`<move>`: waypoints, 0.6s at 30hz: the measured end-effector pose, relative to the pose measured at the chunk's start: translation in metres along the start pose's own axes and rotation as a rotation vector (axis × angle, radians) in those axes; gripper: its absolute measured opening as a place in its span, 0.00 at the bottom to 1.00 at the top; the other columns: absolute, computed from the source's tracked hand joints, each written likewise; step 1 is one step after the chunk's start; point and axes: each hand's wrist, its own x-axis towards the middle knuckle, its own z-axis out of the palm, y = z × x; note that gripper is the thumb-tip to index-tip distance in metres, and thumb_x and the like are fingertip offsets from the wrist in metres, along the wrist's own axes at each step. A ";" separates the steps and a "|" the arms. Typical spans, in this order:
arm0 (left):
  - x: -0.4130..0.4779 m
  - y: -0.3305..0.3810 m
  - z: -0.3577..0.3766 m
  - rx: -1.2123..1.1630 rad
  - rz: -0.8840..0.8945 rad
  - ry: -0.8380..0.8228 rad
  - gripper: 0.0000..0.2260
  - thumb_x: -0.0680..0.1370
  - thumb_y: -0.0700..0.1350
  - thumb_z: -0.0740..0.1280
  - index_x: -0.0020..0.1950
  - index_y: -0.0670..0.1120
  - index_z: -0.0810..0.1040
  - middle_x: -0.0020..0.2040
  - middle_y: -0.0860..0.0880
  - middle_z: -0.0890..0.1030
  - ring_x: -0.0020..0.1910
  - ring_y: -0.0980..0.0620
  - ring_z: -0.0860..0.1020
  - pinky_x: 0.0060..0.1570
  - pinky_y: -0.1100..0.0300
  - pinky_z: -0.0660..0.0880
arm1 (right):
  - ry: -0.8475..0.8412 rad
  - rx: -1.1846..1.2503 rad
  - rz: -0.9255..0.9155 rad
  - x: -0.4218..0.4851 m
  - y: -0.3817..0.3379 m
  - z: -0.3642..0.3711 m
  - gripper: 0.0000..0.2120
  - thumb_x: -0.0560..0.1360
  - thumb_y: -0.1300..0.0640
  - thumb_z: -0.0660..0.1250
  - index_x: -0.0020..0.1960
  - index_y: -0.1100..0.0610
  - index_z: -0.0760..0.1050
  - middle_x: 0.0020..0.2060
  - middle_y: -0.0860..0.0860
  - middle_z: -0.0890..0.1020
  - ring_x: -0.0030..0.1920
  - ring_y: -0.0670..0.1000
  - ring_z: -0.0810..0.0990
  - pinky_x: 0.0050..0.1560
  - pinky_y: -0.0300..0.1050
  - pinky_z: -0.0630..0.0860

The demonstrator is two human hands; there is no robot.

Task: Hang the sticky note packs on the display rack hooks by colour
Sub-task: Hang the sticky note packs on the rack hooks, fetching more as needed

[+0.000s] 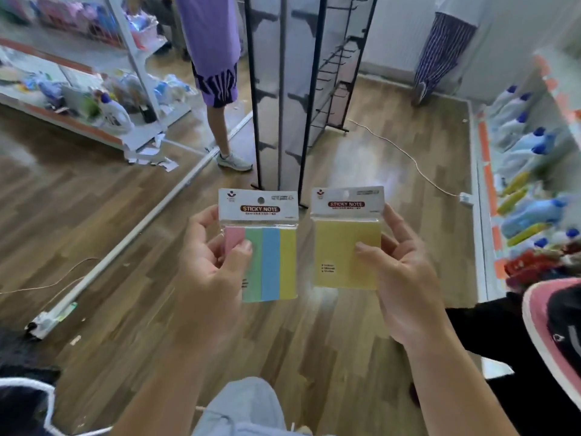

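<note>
We note left hand (213,265) gripping striped pack (272,262): thumb on front by pink strip, fingers behind. Right hand (405,278) gripping yellow pack (342,243): thumb on front face, fingers behind. Packs upright, side by side, not touching, held over wood floor (361,341). Rack (313,89) stands beyond, well apart from both packs.

One wide-angle view is given, taken from head height and tilted forward and down over the wooden floor (94,215). The left hand (207,269), gripping the four-colour sticky note pack (273,262), and the right hand (405,278), gripping the yellow sticky note pack (339,250), are seen close at centre; the display rack (295,89) is framed farther ahead.
</note>
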 end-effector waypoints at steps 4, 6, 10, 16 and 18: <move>0.080 -0.012 0.041 -0.009 0.015 -0.017 0.18 0.78 0.37 0.66 0.56 0.61 0.70 0.45 0.56 0.85 0.41 0.56 0.83 0.37 0.59 0.79 | 0.026 -0.012 -0.004 0.084 -0.001 -0.006 0.32 0.76 0.71 0.63 0.72 0.44 0.65 0.47 0.48 0.86 0.46 0.47 0.84 0.44 0.41 0.77; 0.127 -0.017 0.062 -0.013 0.023 -0.035 0.17 0.74 0.41 0.66 0.56 0.61 0.70 0.45 0.56 0.85 0.40 0.56 0.83 0.37 0.58 0.79 | 0.056 0.001 -0.012 0.131 -0.003 -0.007 0.31 0.76 0.71 0.62 0.69 0.42 0.67 0.45 0.47 0.86 0.44 0.46 0.84 0.42 0.39 0.78; 0.228 -0.016 0.099 -0.028 0.015 -0.090 0.17 0.72 0.44 0.65 0.55 0.63 0.71 0.46 0.56 0.85 0.41 0.55 0.83 0.38 0.52 0.78 | 0.108 0.004 -0.039 0.222 -0.024 -0.007 0.29 0.76 0.71 0.62 0.63 0.39 0.68 0.44 0.46 0.86 0.44 0.46 0.85 0.41 0.39 0.79; 0.369 0.006 0.165 0.018 0.080 -0.177 0.19 0.69 0.46 0.67 0.57 0.61 0.71 0.49 0.54 0.85 0.45 0.52 0.84 0.41 0.49 0.79 | 0.175 0.012 -0.124 0.342 -0.067 -0.016 0.31 0.76 0.71 0.63 0.71 0.43 0.66 0.46 0.47 0.86 0.47 0.49 0.85 0.50 0.49 0.79; 0.402 0.008 0.189 0.025 0.078 -0.205 0.19 0.69 0.46 0.68 0.57 0.61 0.70 0.49 0.54 0.85 0.45 0.52 0.84 0.41 0.49 0.80 | 0.205 0.025 -0.126 0.377 -0.074 -0.025 0.31 0.75 0.71 0.63 0.71 0.45 0.66 0.46 0.48 0.86 0.48 0.50 0.85 0.51 0.51 0.79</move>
